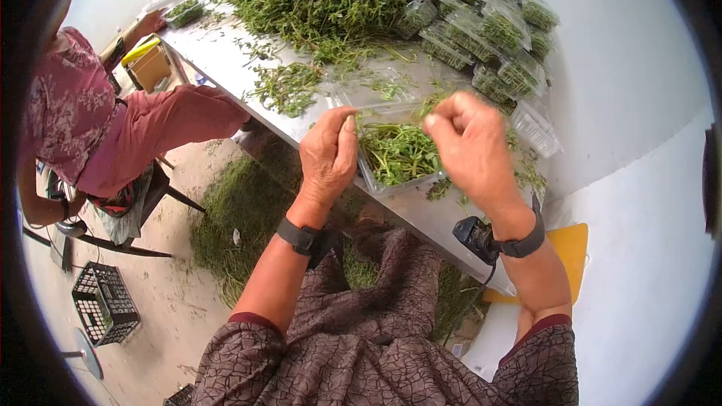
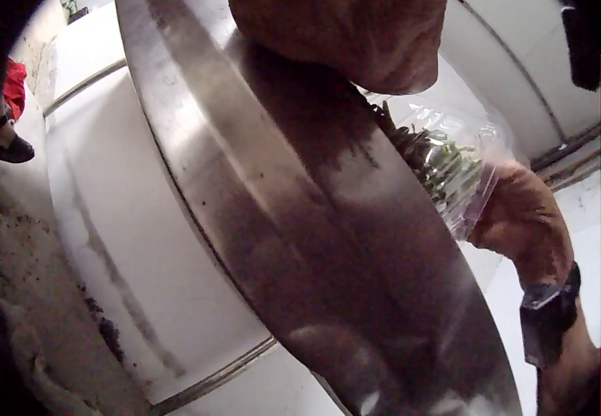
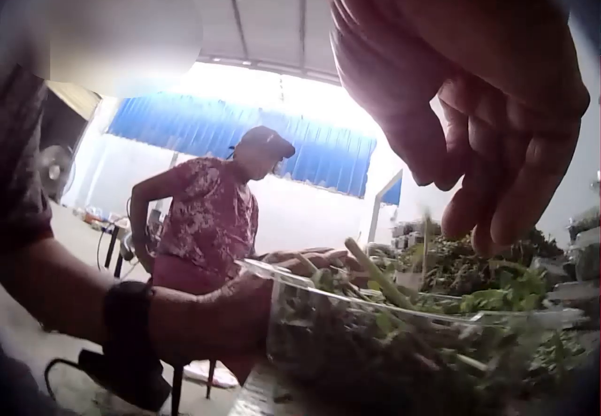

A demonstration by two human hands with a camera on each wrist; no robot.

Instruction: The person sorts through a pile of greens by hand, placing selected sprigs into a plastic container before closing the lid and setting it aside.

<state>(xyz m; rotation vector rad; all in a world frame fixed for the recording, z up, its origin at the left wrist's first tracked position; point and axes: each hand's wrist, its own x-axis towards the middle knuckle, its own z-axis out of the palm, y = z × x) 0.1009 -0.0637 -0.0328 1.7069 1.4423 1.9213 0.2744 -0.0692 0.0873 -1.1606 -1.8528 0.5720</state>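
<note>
An uncovered clear plastic container [image 1: 378, 186] filled with leafy green stems [image 1: 402, 152] sits at the table's near edge. My left hand [image 1: 329, 152] grips its left side, thumb and bent fingers at the rim. Over the container's right part, my right hand [image 1: 474, 146] hovers with curled fingers, slightly blurred. In the right wrist view that hand [image 3: 470, 106] is above the greens [image 3: 376, 327], with a gap between thumb and fingers; whether it pinches a stem I cannot tell. The left wrist view shows the container [image 2: 451, 177] past the table edge, my left hand [image 2: 347, 22] nearby.
Behind lies a large heap of greens [image 1: 331, 0], with filled clear boxes [image 1: 489, 30] stacked to its right. Loose sprigs [image 1: 286, 89] lie on the metal table [image 1: 218, 49]. A seated person [image 1: 75, 113] is at left, near floor greens [image 1: 241, 218] and a black crate [image 1: 105, 304].
</note>
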